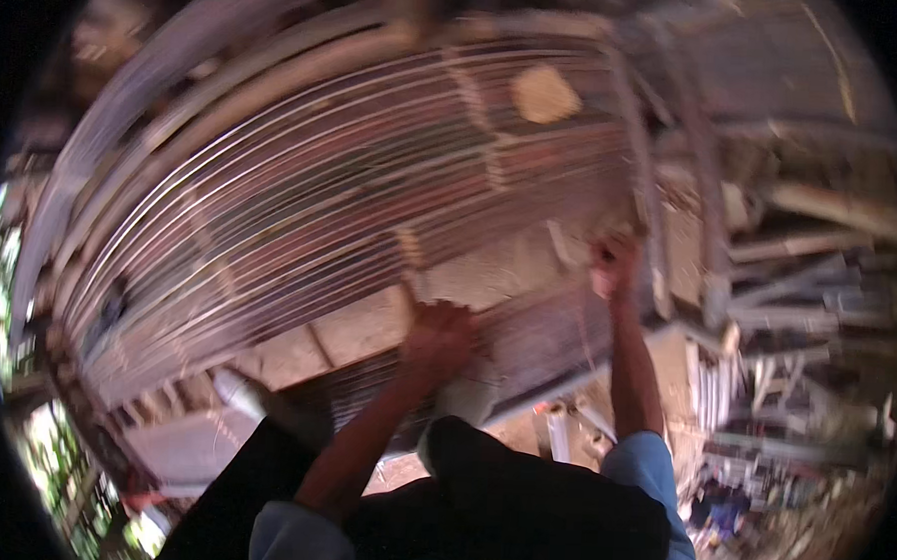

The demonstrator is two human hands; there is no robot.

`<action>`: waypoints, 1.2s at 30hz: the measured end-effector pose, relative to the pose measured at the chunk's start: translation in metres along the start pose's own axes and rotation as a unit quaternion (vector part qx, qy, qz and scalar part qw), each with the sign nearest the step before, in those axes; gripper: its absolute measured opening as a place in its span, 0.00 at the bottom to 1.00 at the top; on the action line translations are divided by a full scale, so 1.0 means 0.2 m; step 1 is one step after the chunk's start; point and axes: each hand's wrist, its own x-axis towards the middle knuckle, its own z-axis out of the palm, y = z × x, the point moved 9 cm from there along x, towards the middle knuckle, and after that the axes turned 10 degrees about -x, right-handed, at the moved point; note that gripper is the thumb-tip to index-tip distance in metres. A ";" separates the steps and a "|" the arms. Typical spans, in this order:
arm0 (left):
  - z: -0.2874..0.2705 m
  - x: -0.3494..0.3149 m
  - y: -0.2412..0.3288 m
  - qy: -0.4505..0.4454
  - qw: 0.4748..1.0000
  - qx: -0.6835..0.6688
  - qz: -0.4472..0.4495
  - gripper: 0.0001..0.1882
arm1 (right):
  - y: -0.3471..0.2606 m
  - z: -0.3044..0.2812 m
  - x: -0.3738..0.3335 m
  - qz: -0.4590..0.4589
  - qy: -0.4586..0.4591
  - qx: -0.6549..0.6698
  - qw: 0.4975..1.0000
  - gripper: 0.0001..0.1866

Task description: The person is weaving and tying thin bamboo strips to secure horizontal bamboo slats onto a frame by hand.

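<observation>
A long platform of thin, narrow slats (343, 175), reddish-brown and dark, stretches in front of me, smeared by motion. My left hand (440, 338) rests at the near edge of the slats, beside a short pale crosspiece (408, 248). Motion smears its fingers, so their grip is unclear. Farther right, my right hand (614, 262) is raised near the platform's right end with its fingers curled closed. What it holds, if anything, is too blurred to name. A thin reddish line (583, 331) shows just below it.
A flat yellowish piece (545, 94) lies on the slats' far right. Wooden posts (638, 178) border the right end. Stacked timber and poles (799, 265) stand beyond. My light-coloured shoes (241, 393) are on the near side, by a dark plank (536, 344). Greenery (55, 463) shows at lower left.
</observation>
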 end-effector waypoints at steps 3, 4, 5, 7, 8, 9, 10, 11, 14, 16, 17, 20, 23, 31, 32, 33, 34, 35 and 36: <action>0.00 0.01 0.08 0.009 0.999 0.014 0.041 0.08 | -0.06 -0.11 0.01 0.032 0.024 -0.043 0.998 0.13; 0.01 0.01 0.10 -0.011 0.999 0.016 0.030 0.07 | -0.04 -0.16 -0.02 0.050 0.027 -0.056 0.997 0.13; 0.03 0.03 0.10 -0.027 0.999 0.021 0.016 0.06 | -0.02 -0.18 -0.04 0.054 0.027 -0.055 0.997 0.15; 0.04 0.00 0.07 -0.019 1.000 0.009 0.022 0.07 | -0.04 -0.19 -0.05 0.060 0.024 -0.043 0.997 0.17; 0.02 -0.01 0.06 0.000 1.000 -0.004 0.021 0.07 | -0.02 -0.15 -0.04 0.081 -0.024 -0.057 0.995 0.17; 0.02 -0.01 0.05 -0.007 1.000 0.001 0.019 0.07 | -0.01 -0.11 -0.05 0.103 -0.076 -0.067 0.990 0.19; -0.03 -0.01 0.05 0.026 0.998 -0.002 0.050 0.07 | -0.02 -0.07 -0.07 0.078 -0.100 -0.088 0.988 0.19; -0.07 -0.02 0.06 0.059 0.995 -0.004 0.081 0.07 | -0.02 -0.05 -0.07 0.052 -0.123 -0.109 0.985 0.20; -0.21 -0.03 -0.01 0.074 0.995 -0.046 0.038 0.05 | 0.03 -0.06 -0.09 0.103 -0.090 -0.037 0.990 0.20; -0.33 -0.05 -0.03 0.111 0.991 -0.028 0.071 0.05 | 0.02 -0.10 -0.06 0.083 -0.057 -0.077 0.992 0.19; -0.35 -0.09 -0.08 0.109 0.992 -0.021 0.067 0.05 | 0.02 -0.09 -0.06 0.083 -0.059 -0.069 0.992 0.19; -0.33 -0.20 -0.19 0.065 0.996 0.025 0.062 0.09 | 0.00 -0.05 -0.02 0.102 -0.104 -0.091 0.985 0.18; -0.33 -0.23 -0.19 0.051 0.996 0.048 0.049 0.10 | 0.02 -0.04 -0.04 0.129 -0.136 -0.084 0.979 0.18; -0.26 -0.23 -0.24 0.026 0.996 0.083 -0.012 0.11 | 0.03 -0.08 -0.03 0.068 -0.065 -0.104 0.990 0.20; -0.26 -0.22 -0.24 0.030 0.996 0.083 -0.013 0.11 | 0.03 -0.08 -0.03 0.065 -0.063 -0.105 0.990 0.20; -0.26 -0.23 -0.27 0.026 0.998 0.058 -0.025 0.11 | 0.02 -0.08 -0.03 0.070 -0.078 -0.088 0.991 0.20; -0.27 -0.22 -0.29 0.022 0.999 0.034 -0.037 0.11 | 0.01 -0.07 -0.03 0.075 -0.092 -0.071 0.990 0.19; -0.27 -0.23 -0.30 0.025 0.998 0.035 -0.035 0.11 | 0.00 -0.08 -0.03 0.074 -0.088 -0.070 0.991 0.19; -0.24 -0.27 -0.35 0.005 0.998 0.049 -0.037 0.11 | -0.07 -0.11 -0.02 0.039 -0.045 -0.058 0.997 0.18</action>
